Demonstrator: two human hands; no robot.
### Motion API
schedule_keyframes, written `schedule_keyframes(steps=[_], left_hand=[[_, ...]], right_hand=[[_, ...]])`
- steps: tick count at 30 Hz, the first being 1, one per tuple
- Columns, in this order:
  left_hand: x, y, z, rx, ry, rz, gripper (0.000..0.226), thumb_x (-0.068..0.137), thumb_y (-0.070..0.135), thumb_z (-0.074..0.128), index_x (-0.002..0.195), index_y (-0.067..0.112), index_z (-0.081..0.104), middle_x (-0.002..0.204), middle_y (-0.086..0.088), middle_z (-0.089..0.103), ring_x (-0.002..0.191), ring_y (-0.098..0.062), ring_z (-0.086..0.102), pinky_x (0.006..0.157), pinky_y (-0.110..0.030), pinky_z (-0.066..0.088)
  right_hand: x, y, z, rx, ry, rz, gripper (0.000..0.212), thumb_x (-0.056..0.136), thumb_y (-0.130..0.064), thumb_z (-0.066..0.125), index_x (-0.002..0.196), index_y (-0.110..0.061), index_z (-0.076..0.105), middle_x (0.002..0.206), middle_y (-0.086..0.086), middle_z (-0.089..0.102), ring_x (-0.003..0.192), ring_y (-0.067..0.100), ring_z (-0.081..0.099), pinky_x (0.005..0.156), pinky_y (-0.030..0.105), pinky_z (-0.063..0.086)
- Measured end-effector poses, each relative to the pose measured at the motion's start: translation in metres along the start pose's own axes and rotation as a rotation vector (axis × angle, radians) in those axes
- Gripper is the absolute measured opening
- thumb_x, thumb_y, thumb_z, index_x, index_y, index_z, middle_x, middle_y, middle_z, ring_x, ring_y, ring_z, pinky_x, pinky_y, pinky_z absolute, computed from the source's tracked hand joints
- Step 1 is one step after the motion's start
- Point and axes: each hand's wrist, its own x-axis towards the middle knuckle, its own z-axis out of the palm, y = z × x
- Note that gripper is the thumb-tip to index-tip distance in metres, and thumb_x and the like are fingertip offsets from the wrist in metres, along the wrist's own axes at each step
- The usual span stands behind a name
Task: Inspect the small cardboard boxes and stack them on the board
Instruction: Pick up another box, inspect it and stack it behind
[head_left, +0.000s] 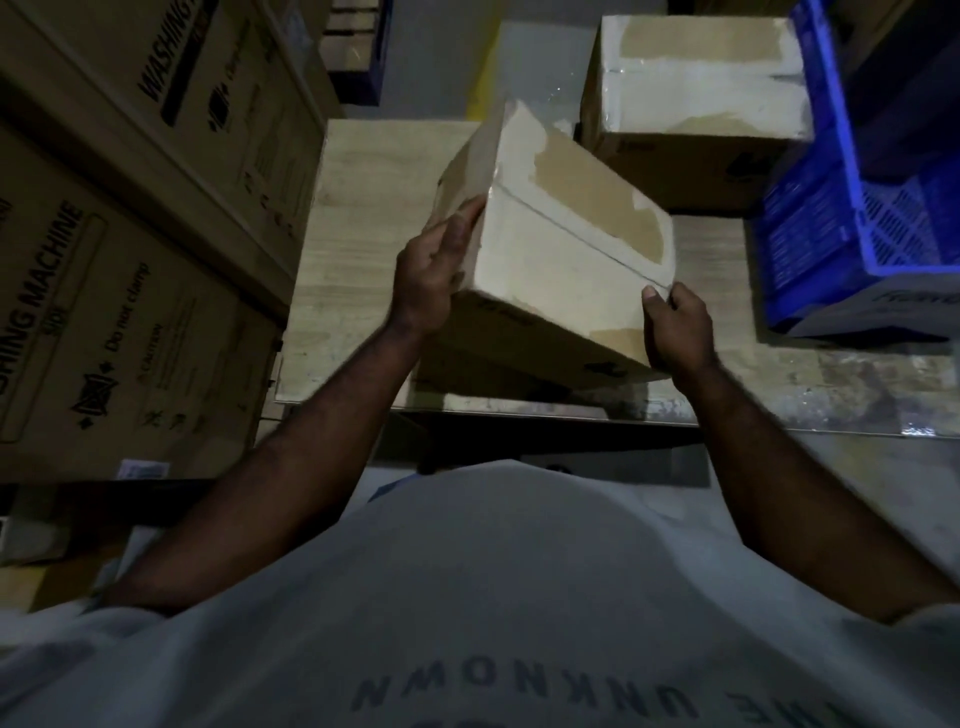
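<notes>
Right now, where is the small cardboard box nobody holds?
Head view, upper right: the taped cardboard box sits just left of the blue plastic crate, beyond the tilted cardboard box being held.

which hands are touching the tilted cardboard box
Touching, both. The head view shows the left hand pressed on the left side of the tilted cardboard box, and the right hand gripping its near right corner.
</notes>
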Motion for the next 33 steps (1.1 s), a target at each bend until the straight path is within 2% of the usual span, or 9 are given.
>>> schedule_keyframes(steps=[3,6,8,11,16,20,24,30,33], left_hand=[[0.001,0.014,0.001,0.131,-0.065,0.062,0.084,0.092,0.073,0.05,0.147,0.01,0.053,0.155,-0.001,0.048,0.142,0.002,0.039,0.124,-0.046,0.029],[0.003,0.017,-0.005,0.179,-0.084,0.03,0.085,0.088,0.066,0.055,0.157,0.018,0.039,0.158,0.003,0.045,0.142,-0.007,0.043,0.113,-0.03,0.045],[0.006,0.018,-0.007,0.2,-0.051,0.002,0.076,0.093,0.063,0.055,0.157,0.025,0.039,0.147,0.008,0.056,0.13,-0.006,0.056,0.105,-0.026,0.05],[0.019,0.025,-0.01,0.22,0.053,-0.08,0.045,0.103,0.057,0.046,0.137,0.028,0.054,0.112,0.02,0.067,0.098,0.017,0.062,0.084,-0.011,0.05],[0.032,0.046,-0.009,0.278,0.077,-0.266,0.086,0.078,0.094,0.021,0.11,0.029,0.068,0.098,0.006,0.075,0.094,-0.014,0.07,0.095,-0.041,0.054],[0.026,0.057,0.001,0.354,0.095,-0.21,0.058,0.093,0.08,0.025,0.102,0.034,0.061,0.096,0.011,0.069,0.098,-0.018,0.065,0.098,-0.041,0.051],[0.02,0.054,-0.004,0.218,0.13,-0.157,0.057,0.091,0.079,0.031,0.102,0.038,0.069,0.096,0.015,0.075,0.098,-0.012,0.069,0.096,-0.045,0.054],[0.016,0.07,-0.003,0.035,0.032,0.019,0.073,0.084,0.089,0.036,0.116,0.034,0.073,0.115,0.002,0.076,0.109,-0.015,0.071,0.096,-0.051,0.055],[0.018,0.079,0.007,0.083,-0.033,0.149,0.07,0.085,0.086,0.045,0.109,0.028,0.076,0.108,-0.008,0.077,0.103,-0.023,0.072,0.086,-0.051,0.058]], right_hand=[[0.005,-0.003,0.001,-0.046,-0.038,0.014,0.031,0.105,-0.042,0.054,0.106,-0.012,0.063,0.107,0.01,0.066,0.109,0.035,0.062,0.079,0.033,0.044],[0.006,-0.026,-0.015,-0.021,-0.061,-0.05,0.039,0.103,-0.052,0.052,0.118,-0.019,0.067,0.117,0.002,0.067,0.113,0.026,0.063,0.088,0.035,0.049],[0.002,-0.046,-0.03,0.161,-0.117,-0.108,0.044,0.106,-0.054,0.045,0.132,-0.024,0.065,0.13,-0.004,0.068,0.119,0.017,0.064,0.1,0.039,0.052],[-0.004,-0.066,-0.054,0.348,-0.19,-0.13,0.051,0.108,-0.06,0.031,0.136,-0.029,0.062,0.137,-0.002,0.067,0.124,0.016,0.065,0.103,0.042,0.052],[0.004,-0.069,-0.06,0.389,-0.104,-0.194,0.056,0.104,-0.063,0.044,0.139,-0.023,0.059,0.131,0.011,0.069,0.122,0.027,0.067,0.104,0.053,0.053],[0.007,-0.06,-0.055,0.331,-0.051,-0.142,0.065,0.103,-0.067,0.042,0.119,-0.008,0.064,0.109,0.013,0.074,0.104,0.035,0.073,0.098,0.06,0.056],[0.004,-0.063,-0.049,0.29,0.016,-0.126,0.051,0.106,-0.063,0.037,0.093,-0.022,0.064,0.091,0.004,0.075,0.092,0.028,0.076,0.086,0.046,0.06],[0.009,-0.061,-0.049,0.415,0.038,-0.036,0.051,0.107,-0.061,0.033,0.091,-0.022,0.062,0.088,0.002,0.073,0.087,0.027,0.074,0.074,0.038,0.06],[0.014,-0.054,-0.034,0.505,-0.032,0.126,0.065,0.108,-0.062,0.03,0.12,-0.011,0.067,0.108,0.01,0.076,0.099,0.028,0.074,0.076,0.038,0.06]])
